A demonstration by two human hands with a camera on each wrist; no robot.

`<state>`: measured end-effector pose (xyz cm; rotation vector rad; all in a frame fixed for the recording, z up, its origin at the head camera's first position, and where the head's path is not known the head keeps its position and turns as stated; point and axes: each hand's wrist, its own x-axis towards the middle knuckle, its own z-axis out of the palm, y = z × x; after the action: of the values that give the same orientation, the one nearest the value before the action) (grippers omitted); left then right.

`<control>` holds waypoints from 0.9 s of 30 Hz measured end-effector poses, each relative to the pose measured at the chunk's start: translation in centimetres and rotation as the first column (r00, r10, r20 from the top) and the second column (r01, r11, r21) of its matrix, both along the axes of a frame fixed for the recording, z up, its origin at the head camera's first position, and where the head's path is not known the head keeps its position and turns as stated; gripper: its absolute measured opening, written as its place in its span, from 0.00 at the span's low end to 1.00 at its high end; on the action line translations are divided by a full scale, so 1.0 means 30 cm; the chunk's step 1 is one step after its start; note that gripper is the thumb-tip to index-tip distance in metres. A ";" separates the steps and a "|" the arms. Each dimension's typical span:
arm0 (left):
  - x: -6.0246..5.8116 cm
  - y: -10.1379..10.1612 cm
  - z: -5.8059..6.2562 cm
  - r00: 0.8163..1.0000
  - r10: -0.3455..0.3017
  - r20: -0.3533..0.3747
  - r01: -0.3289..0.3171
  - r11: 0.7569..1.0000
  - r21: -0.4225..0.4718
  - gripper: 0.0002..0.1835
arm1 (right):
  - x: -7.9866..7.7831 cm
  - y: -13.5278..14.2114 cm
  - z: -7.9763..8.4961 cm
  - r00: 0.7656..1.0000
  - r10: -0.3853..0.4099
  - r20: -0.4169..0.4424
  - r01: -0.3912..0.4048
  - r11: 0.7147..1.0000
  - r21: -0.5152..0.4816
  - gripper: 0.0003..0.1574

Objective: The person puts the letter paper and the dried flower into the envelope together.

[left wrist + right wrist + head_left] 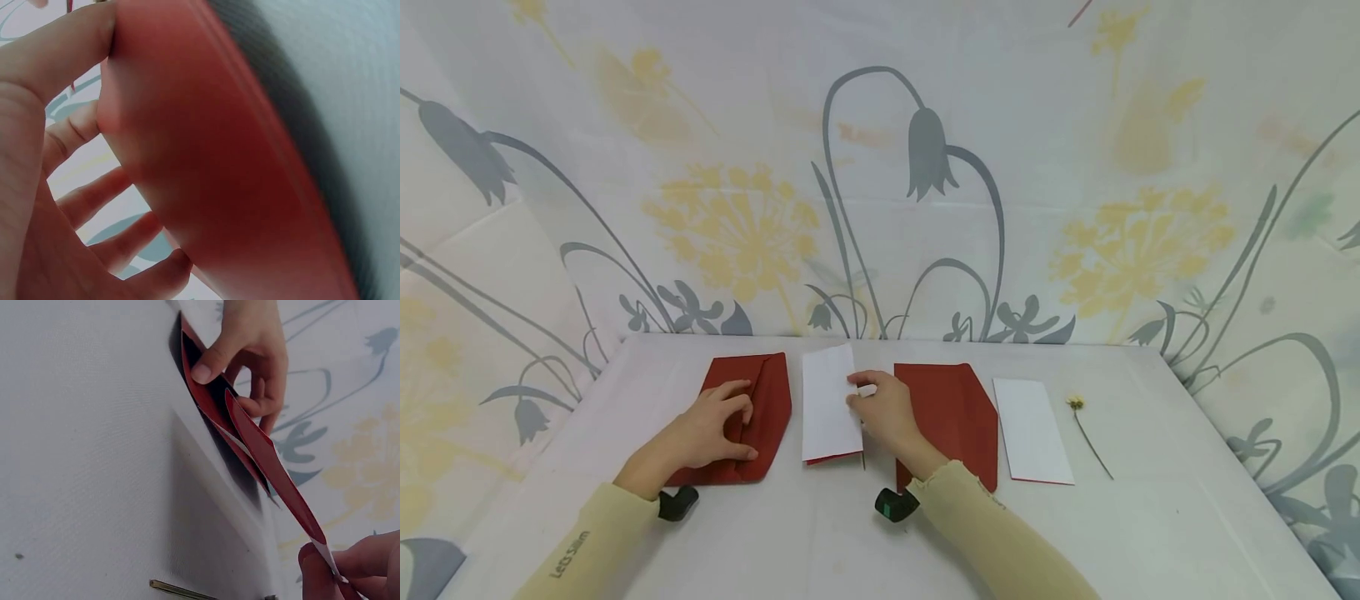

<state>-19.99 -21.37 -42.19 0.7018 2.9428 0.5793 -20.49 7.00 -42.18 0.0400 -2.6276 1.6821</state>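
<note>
My left hand grips the left red envelope. In the right wrist view the left thumb reaches over its gaping edge, while in the left wrist view the fingers line the far edge of the red paper. My right hand pinches the right edge of a folded card, white outside and red inside, which stands tilted beside the envelope. A small white piece shows between the right thumb and forefinger. Below the card a thin stem lies on the table, its upper part hidden.
A second red envelope lies partly under the right forearm. Right of it are another white folded card and a yellow flower with a long stem, all on the white table. A flower-printed cloth hangs behind.
</note>
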 end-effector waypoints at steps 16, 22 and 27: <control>-0.007 0.005 0.000 1.000 0.019 0.004 -0.019 0.999 -0.036 0.23 | 0.011 -0.033 0.037 0.979 0.105 -0.176 -0.098 0.994 0.048 0.16; -0.009 0.001 -0.003 1.000 0.022 0.007 -0.022 0.999 -0.043 0.23 | 0.003 -0.067 0.036 0.984 0.122 -0.131 -0.130 0.990 -0.050 0.18; -0.008 0.001 -0.004 1.000 0.008 -0.013 -0.009 1.000 -0.014 0.22 | -0.007 -0.101 0.013 0.982 0.110 -0.153 -0.122 0.990 -0.067 0.18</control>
<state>-20.23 -21.35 -42.32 0.6944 2.9598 0.5561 -20.71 3.96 -41.78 0.3110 -2.4948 1.7377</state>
